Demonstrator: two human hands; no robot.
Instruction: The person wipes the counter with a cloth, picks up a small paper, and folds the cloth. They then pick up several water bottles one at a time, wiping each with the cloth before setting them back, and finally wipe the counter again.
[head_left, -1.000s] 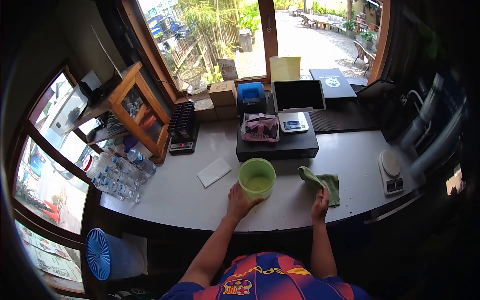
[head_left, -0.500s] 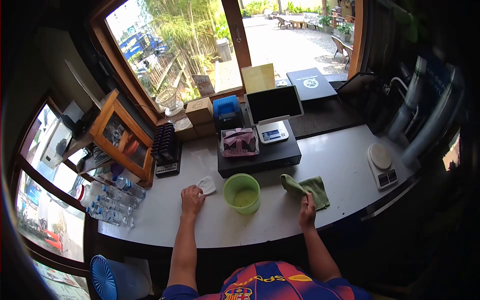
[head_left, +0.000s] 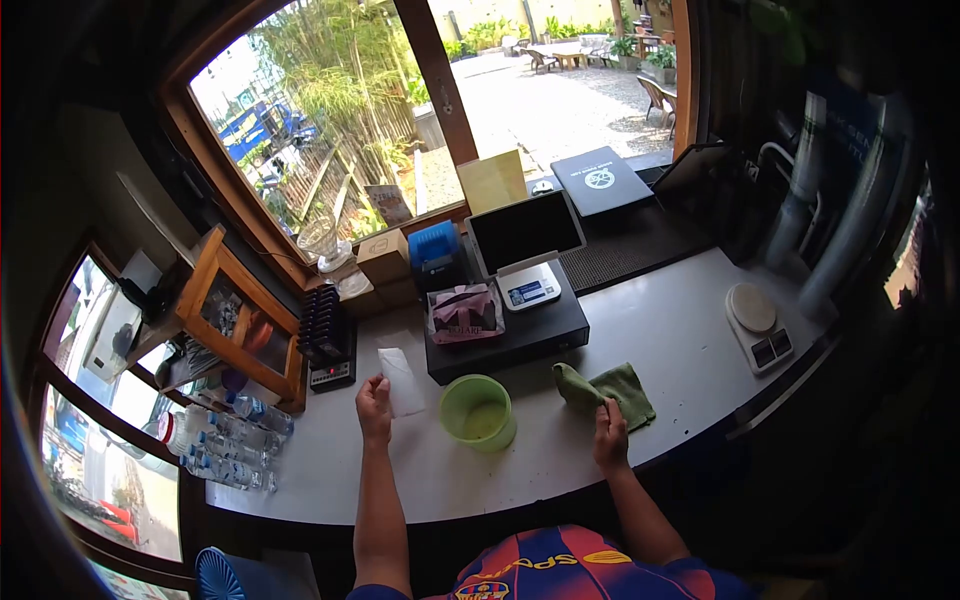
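White counter [head_left: 660, 335] curves across the room below a wood-framed window [head_left: 430, 100], gravel yard with chairs and tables outside. Left hand [head_left: 374, 408] is curled at the left edge of a white paper [head_left: 404, 382], can't tell if it pinches it. Right hand [head_left: 610, 440] grips the near edge of a green cloth [head_left: 628, 388], bunched on the counter right of centre. Light-green tub [head_left: 490, 442] stands upright between the hands, touched by neither, small specks on the counter nearby. Behind the tub: black box [head_left: 510, 350] carrying a pink packet [head_left: 466, 313] and a white stand base [head_left: 530, 287], dark-screened tablet [head_left: 527, 235] just behind, blue printer [head_left: 437, 250] and cardboard box [head_left: 385, 257] to its left. Far right, white scale [head_left: 772, 352]. Left end: clear water bottles [head_left: 232, 445] grouped by the side window, wooden cabinet [head_left: 208, 285] above, black rack [head_left: 322, 330] beside it. Blue ribbed lid [head_left: 217, 577] below counter level, partly out of view, room edges dark
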